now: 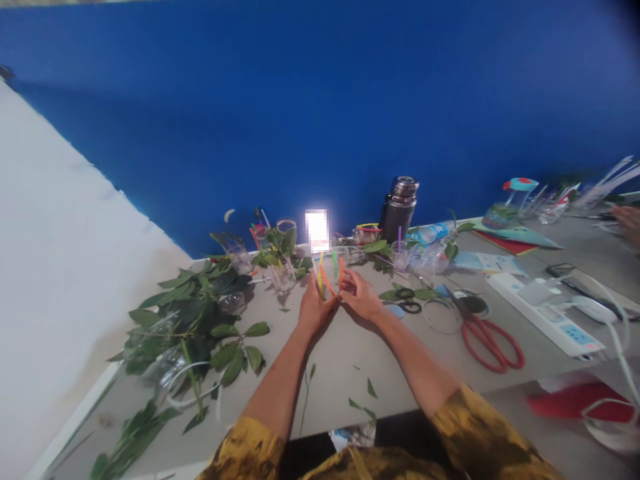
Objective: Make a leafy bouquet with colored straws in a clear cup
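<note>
At the middle of the grey table (pixel 340 353), both my hands close around a small clear plastic cup (pixel 327 283) holding thin orange, yellow and green straws (pixel 325 270). My left hand (pixel 316 310) grips its near left side, and my right hand (pixel 357 293) wraps the right side, with its fingers across the straws. The lower part of the cup is hidden behind my fingers. To my left lies a heap of green leafy branches (pixel 195 327). Loose leaves are scattered on the table near my forearms.
Several clear cups stand behind my hands, beside a dark steel thermos (pixel 399 208) and a water bottle (pixel 430 233). To the right lie red-handled scissors (pixel 487 340), black-handled scissors (pixel 404 300) and a white power strip (pixel 545 313). Another person's hand (pixel 627 223) shows at the right edge.
</note>
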`<action>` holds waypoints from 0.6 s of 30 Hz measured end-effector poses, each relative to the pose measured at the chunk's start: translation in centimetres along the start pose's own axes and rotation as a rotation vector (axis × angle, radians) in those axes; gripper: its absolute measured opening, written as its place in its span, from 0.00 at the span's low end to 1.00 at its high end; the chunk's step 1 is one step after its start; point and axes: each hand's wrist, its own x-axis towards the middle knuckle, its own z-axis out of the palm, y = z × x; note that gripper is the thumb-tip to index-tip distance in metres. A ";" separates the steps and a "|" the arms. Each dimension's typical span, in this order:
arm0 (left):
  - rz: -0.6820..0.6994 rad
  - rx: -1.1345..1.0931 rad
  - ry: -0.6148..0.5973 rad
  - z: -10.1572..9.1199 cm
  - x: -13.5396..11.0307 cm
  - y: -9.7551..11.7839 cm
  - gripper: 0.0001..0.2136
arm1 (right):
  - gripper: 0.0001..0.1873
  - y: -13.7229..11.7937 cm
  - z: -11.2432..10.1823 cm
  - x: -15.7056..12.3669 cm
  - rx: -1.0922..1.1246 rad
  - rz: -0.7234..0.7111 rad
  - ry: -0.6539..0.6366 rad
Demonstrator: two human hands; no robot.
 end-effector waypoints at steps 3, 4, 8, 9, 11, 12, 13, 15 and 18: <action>0.040 -0.001 -0.016 0.0 0.0 0.0 0.35 | 0.34 0.4 0.2 0.1 0.022 0.016 0.005; 0.063 -0.009 -0.020 0.0 0.1 0.0 0.34 | 0.33 0.4 0.2 0.1 0.017 0.003 0.002; 0.123 -0.054 -0.029 0.1 0.1 0.0 0.34 | 0.25 -0.4 -0.1 -0.1 -0.056 -0.065 -0.024; 0.118 -0.054 -0.025 0.1 0.1 -0.1 0.35 | 0.24 -0.6 -0.2 -0.2 -0.073 -0.071 -0.031; 0.095 -0.038 -0.009 0.2 0.1 -0.3 0.38 | 0.24 -0.8 -0.3 -0.3 -0.093 -0.071 -0.038; 0.083 -0.027 -0.003 0.2 0.1 -0.5 0.39 | 0.25 -0.8 -0.3 -0.3 -0.097 -0.068 -0.039; 0.073 -0.017 -0.002 0.2 0.1 -0.6 0.40 | 0.26 -0.7 -0.3 -0.3 -0.098 -0.063 -0.036; 0.054 0.002 -0.008 0.2 0.1 -0.8 0.40 | 0.31 -0.4 -0.2 -0.3 -0.085 -0.039 -0.027; 0.020 0.018 -0.027 0.1 0.0 -0.4 0.41 | 0.36 0.2 0.1 -0.2 -0.044 0.007 -0.020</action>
